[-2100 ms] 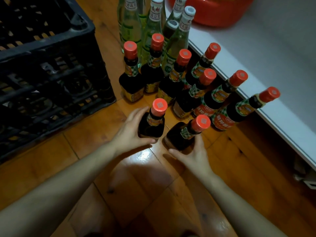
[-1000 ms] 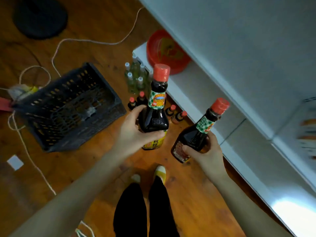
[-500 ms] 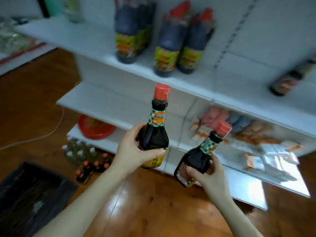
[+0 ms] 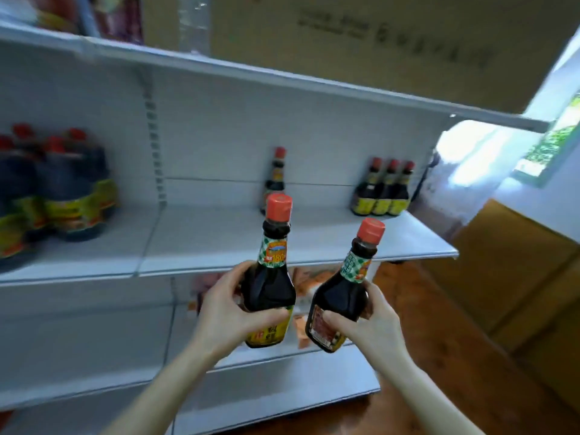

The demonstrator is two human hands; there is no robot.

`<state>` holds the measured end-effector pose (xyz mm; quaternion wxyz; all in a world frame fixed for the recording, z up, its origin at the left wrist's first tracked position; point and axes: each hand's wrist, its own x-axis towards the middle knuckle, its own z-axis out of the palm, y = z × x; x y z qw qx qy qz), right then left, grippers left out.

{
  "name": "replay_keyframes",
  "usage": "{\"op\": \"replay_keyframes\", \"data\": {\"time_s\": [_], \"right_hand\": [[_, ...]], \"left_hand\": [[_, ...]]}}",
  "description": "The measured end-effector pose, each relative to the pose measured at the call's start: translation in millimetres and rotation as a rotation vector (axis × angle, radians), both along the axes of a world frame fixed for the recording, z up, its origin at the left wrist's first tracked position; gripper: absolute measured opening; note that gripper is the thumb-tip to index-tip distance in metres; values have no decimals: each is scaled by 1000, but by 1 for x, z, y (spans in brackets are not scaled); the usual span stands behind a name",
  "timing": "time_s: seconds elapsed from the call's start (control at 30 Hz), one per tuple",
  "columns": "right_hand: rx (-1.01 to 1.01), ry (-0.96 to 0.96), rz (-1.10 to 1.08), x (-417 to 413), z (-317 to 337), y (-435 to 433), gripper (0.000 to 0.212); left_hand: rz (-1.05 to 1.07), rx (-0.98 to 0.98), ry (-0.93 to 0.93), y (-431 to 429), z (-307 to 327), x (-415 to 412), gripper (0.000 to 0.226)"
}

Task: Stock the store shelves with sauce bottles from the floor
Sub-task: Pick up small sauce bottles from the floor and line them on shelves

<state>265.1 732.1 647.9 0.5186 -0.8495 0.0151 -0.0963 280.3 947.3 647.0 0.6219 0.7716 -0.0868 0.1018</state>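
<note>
Both bottles have risen with the view since half a second ago, and the middle shelf (image 4: 219,240) now lies straight ahead, its front edge just behind them. Big jugs (image 4: 62,196), blurred, crowd its left end. A trio (image 4: 381,191) of small bottles stands at the back right, and a lone bottle (image 4: 276,180) at back centre is partly hidden. Bare shelf lies between and in front of them.

The left bottle (image 4: 270,287) is upright. The right bottle (image 4: 340,293) tilts, cap to the right. The left hand (image 4: 226,315) wraps fingers and thumb round its bottle's lower body, and the right hand (image 4: 373,321) grips its bottle near the base.

To place them well, I judge: straighten the right bottle, lift both bases over the edge, then set them down one at a time beside the lone bottle or the trio, labels forward, without knocking the neighbours.
</note>
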Motion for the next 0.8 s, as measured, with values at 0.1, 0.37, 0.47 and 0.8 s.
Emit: {"op": "replay_keyframes", "data": {"time_s": [0.1,0.37,0.47,0.8], "right_hand": [[-6,-30,-87,27,5,-46,57],[4,-75,-196,133,12,-139,66],[3,-81,-233,172,16,-170,68],[-60,-63,-345,281,8,-288,72]], "left_hand": [[-79,32,-20,-45,12,31,59],[-157,22,-26,-141,8,159,65],[-172,8,-22,-178,13,208,75],[-145,111,-1,-285,10,318,67]]}}
